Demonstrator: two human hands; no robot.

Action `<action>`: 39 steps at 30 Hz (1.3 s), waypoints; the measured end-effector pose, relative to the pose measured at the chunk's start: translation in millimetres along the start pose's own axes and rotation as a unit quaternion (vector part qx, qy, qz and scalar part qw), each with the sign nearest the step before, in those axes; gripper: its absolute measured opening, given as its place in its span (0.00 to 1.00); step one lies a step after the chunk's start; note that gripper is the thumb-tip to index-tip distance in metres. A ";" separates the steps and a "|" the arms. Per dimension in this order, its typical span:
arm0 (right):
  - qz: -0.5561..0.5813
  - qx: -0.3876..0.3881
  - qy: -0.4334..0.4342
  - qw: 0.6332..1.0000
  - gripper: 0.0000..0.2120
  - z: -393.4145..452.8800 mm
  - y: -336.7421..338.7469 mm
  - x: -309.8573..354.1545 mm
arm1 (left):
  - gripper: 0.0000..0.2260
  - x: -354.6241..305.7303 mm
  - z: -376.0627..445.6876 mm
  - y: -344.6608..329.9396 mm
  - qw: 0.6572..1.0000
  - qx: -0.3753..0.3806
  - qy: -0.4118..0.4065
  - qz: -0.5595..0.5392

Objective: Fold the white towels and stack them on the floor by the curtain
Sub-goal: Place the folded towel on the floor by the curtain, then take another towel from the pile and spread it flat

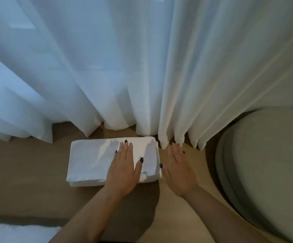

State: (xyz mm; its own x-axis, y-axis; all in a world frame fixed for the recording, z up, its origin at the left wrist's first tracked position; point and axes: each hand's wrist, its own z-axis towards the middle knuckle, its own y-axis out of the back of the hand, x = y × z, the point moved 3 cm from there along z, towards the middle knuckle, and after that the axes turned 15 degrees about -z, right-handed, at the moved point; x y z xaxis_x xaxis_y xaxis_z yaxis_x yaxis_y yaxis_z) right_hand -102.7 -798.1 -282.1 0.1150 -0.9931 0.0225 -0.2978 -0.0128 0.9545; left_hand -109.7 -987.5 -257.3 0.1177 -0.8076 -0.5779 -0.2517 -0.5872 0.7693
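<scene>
A folded white towel stack (pixel 93 160) lies flat on the brown floor (pixel 28 172), just in front of the hem of the sheer white curtain (pixel 124 76). Layered edges show at the stack's near side. My left hand (pixel 123 170) rests flat on the right half of the top towel, fingers straight and together. My right hand (pixel 178 170) is flat with straight fingers just right of the stack, its thumb at the towel's right edge and its fingertips near the curtain hem.
A round grey cushioned seat (pixel 265 169) stands at the right, close to my right hand. More white fabric (pixel 15 233) lies at the bottom left corner. Bare floor stretches to the left of the stack.
</scene>
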 end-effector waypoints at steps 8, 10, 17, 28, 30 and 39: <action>0.029 -0.012 0.024 0.999 0.50 -71.4 104.1 -84.1 | 0.29 -129.3 -49.5 -5.3 0.995 -0.014 -0.011 -0.100; 0.058 0.001 0.016 0.998 0.46 -85.3 121.2 -107.9 | 0.29 -165.2 -57.3 -3.8 0.993 -0.013 -0.016 -0.118; 0.026 -0.006 -0.030 0.999 0.34 -112.9 170.5 -197.6 | 0.26 -262.1 -69.6 0.8 0.992 0.004 -0.075 -0.104; 0.026 -0.035 -0.155 0.987 0.34 -160.0 225.1 -288.2 | 0.26 -374.4 -43.5 0.4 0.975 0.112 -0.182 -0.066; 0.031 -0.048 -0.175 0.983 0.32 -173.3 232.9 -300.0 | 0.26 -396.4 -42.7 -1.4 0.967 0.142 -0.205 -0.053; 0.095 -0.130 -0.289 0.944 0.29 -247.9 249.2 -358.2 | 0.26 -498.5 -54.5 -20.6 0.932 0.220 -0.281 -0.059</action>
State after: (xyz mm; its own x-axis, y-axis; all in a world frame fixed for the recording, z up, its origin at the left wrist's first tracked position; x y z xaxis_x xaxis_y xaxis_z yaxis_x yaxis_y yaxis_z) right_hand 16.8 -416.7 21.4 -0.4765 -0.8728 0.1061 -0.0106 0.1264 0.9919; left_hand -110.8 -575.8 29.8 -0.3215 -0.5101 -0.7978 -0.6528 -0.4909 0.5769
